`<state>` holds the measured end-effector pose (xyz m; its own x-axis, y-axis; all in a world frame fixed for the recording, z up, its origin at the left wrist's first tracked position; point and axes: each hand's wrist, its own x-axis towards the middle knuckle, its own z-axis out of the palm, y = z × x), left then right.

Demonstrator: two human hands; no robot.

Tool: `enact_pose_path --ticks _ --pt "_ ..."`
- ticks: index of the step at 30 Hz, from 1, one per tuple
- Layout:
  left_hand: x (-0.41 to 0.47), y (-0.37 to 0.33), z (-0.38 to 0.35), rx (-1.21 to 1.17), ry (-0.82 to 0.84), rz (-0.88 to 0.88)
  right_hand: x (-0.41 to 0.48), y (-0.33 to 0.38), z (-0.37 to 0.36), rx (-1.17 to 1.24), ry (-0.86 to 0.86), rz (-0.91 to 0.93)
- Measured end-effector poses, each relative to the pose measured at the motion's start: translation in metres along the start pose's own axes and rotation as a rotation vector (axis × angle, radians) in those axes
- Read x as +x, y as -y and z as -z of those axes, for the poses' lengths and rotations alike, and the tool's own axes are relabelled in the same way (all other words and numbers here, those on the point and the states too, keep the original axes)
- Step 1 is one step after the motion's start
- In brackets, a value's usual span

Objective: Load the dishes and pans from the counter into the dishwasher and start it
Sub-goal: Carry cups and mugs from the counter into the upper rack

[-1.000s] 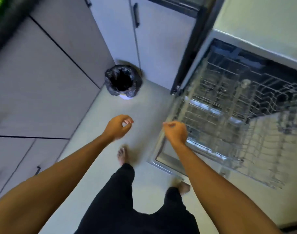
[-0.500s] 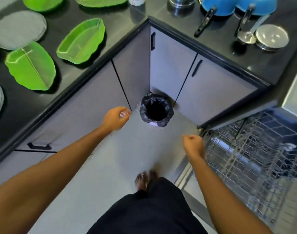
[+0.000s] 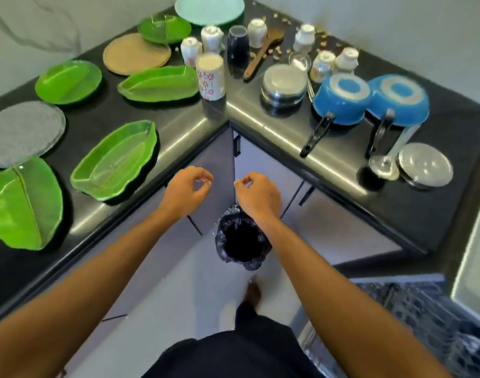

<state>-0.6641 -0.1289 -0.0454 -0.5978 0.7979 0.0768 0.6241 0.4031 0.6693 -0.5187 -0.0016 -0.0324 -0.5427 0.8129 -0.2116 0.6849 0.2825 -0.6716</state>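
My left hand and my right hand hover side by side in front of the counter's inner corner, fingers loosely curled, holding nothing. On the black L-shaped counter lie several green leaf-shaped plates, the nearest one just left of my left hand. Two blue pans sit upside down at the right, with black handles pointing toward me. A stack of steel plates, a steel bowl and a ladle are near them. The open dishwasher rack shows at the lower right.
A floral cup, a dark glass, several small white cups and a wooden spoon crowd the back corner. Round mats lie at the left. A bin with a black liner stands on the floor under my right wrist.
The view has swung up from the dishwasher and floor to the counter. Both hands have risen and come closer together in front of the corner cabinets.
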Motion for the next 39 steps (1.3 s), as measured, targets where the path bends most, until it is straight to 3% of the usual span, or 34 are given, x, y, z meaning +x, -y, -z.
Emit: enact_pose_path --ticks 9,13,18,21,29,39 --pt "0.102 0.008 0.014 0.084 -0.154 0.058 0.113 0.045 0.022 0.072 0.012 0.151" --pt "0.145 0.034 0.02 0.135 -0.157 0.131 0.17 0.072 0.006 0.175 0.001 0.204" --pt "0.191 0.064 0.021 0.348 -0.079 0.109 0.231 0.101 -0.025 0.202 -0.025 0.223" --pt "0.197 0.071 0.006 0.436 -0.124 0.092 0.257 0.113 -0.044 0.271 -0.064 0.232" --pt "0.197 0.073 -0.003 0.476 -0.144 0.1 0.273 0.128 -0.073 0.254 -0.228 0.176" --pt "0.194 0.072 -0.004 0.417 -0.164 0.079 0.257 0.122 -0.056 0.368 -0.256 0.161"
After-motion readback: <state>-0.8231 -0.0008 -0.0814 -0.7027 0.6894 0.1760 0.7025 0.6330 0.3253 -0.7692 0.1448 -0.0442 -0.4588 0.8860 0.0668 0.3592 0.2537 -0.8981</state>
